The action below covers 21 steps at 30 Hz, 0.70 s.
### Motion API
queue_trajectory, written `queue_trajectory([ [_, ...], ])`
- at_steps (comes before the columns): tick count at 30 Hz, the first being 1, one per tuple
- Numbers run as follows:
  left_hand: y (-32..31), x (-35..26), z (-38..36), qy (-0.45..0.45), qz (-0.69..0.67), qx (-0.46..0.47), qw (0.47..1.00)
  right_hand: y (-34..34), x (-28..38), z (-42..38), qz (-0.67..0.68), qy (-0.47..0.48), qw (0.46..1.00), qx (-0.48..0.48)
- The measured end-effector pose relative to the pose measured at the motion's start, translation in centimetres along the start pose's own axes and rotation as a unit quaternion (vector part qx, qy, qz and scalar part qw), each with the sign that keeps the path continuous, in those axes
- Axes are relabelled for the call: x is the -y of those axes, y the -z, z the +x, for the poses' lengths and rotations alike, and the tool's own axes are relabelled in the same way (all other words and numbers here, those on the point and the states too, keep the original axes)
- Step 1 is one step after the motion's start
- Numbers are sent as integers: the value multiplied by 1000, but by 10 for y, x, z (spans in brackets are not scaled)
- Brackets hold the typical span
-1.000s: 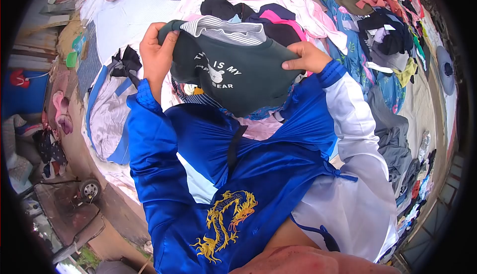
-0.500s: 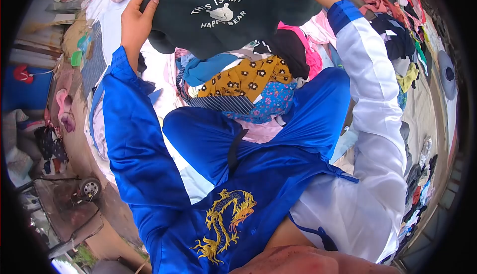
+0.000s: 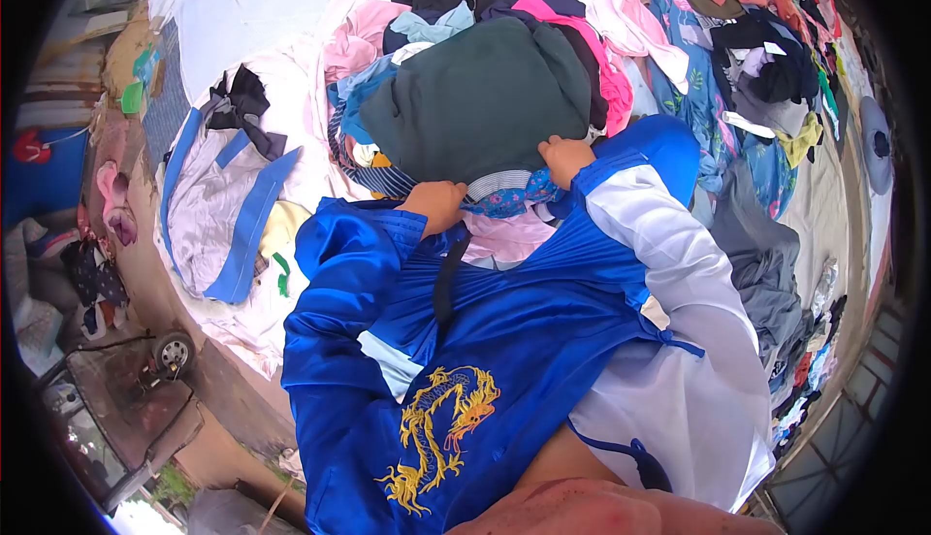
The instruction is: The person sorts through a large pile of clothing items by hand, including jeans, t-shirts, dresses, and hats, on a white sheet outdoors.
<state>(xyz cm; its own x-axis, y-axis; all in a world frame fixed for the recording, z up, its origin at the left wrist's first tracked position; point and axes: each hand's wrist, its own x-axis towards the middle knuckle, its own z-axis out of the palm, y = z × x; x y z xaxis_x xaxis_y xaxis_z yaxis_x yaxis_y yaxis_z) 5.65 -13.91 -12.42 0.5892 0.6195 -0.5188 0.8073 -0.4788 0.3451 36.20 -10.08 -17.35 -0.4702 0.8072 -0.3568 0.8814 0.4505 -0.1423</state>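
A dark green sweatshirt (image 3: 480, 94) lies spread over the clothes pile in front of my crossed legs, its printed side out of sight. Its near edge shows a grey-and-white striped piece (image 3: 499, 182). My left hand (image 3: 436, 207) pinches the near left corner of the sweatshirt, and my right hand (image 3: 565, 160) grips the near right corner. Below it, a blue floral cloth (image 3: 504, 203) and a dark striped cloth (image 3: 383, 182) stick out. A bright pink garment (image 3: 613, 89) borders the pile on the right.
Left of the pile lies a pale garment with blue trim (image 3: 238, 244), a black cloth (image 3: 240, 113) above it. More clothes, among them a grey garment (image 3: 761, 254) and a blue floral one (image 3: 674, 45), cover the right side. A wheeled cart (image 3: 126, 399) stands at lower left.
Both hands have come down and in toward my lap, bringing the sweatshirt from held up in the air to lying on the pile. Its bear print no longer shows.
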Motion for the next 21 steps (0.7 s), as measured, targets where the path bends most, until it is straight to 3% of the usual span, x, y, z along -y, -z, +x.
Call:
queue_trajectory([
  [4, 0, -6, 23, 9, 10, -42, 999, -31, 31, 17, -57, -6, 996, -72],
  [7, -1, -4, 34, 21, 7, -54, 998, -33, 32, 26, -42, -23, 996, -68],
  [13, -8, 3, 47, 33, 9, -79, 996, -18, 28, 27, 46, -16, 996, -79],
  [21, 13, -10, 37, 84, -9, -101, 991, 26, 35, 3, 157, 28, 968, -194],
])
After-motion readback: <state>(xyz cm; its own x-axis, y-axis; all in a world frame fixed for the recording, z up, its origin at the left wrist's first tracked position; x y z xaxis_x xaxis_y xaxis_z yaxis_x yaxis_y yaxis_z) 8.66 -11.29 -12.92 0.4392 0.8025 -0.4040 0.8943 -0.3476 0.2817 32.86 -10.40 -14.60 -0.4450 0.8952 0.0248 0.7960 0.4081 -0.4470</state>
